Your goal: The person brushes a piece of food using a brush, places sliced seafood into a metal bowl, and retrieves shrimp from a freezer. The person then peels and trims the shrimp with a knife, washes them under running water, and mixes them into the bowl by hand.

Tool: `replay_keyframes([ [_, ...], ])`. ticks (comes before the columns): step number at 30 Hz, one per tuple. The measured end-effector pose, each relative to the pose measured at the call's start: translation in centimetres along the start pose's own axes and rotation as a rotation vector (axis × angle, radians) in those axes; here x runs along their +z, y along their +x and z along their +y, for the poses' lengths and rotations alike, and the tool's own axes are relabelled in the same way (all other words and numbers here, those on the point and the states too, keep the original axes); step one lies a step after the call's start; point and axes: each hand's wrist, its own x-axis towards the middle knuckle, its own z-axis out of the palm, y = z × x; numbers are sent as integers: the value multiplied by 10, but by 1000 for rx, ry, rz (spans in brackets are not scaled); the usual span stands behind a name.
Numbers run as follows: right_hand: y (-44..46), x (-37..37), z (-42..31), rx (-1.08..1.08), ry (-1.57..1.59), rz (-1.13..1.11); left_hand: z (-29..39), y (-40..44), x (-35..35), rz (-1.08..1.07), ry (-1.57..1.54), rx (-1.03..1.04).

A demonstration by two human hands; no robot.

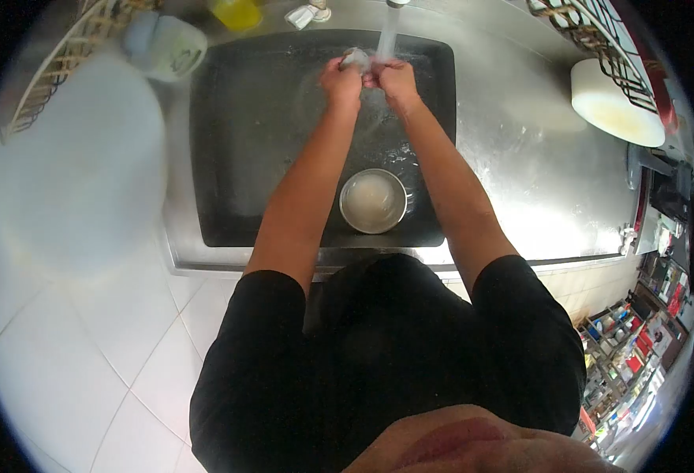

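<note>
Water runs from a faucet (397, 3) at the top of the view into a dark sink (252, 150). My left hand (342, 80) is closed on a small whitish object (356, 58) near the stream; its exact kind is too small to tell. Right beside it, my right hand (394, 79) is under the falling water, fingers bent toward the left hand. Whether those fingers grip anything cannot be made out. A round metal bowl (373, 202) with cloudy liquid sits in the sink's near part, between my forearms.
A yellow container (236, 13) and a pale jug (177, 49) stand beyond the sink's back left. Wire racks (595, 39) hang at both upper corners. A round white block (617, 102) lies on the steel counter (520, 150) at right.
</note>
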Motion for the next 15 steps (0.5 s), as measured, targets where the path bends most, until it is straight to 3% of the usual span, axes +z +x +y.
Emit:
replay_keyframes([
  [6, 0, -8, 0, -135, 174, 87, 7, -10, 22, -58, 10, -9],
  [9, 14, -14, 13, -136, -105, 29, 10, -16, 24, -116, 111, 58],
  [15, 15, -22, 12, 62, 190, 165, 5, -17, 22, -170, 36, 31],
])
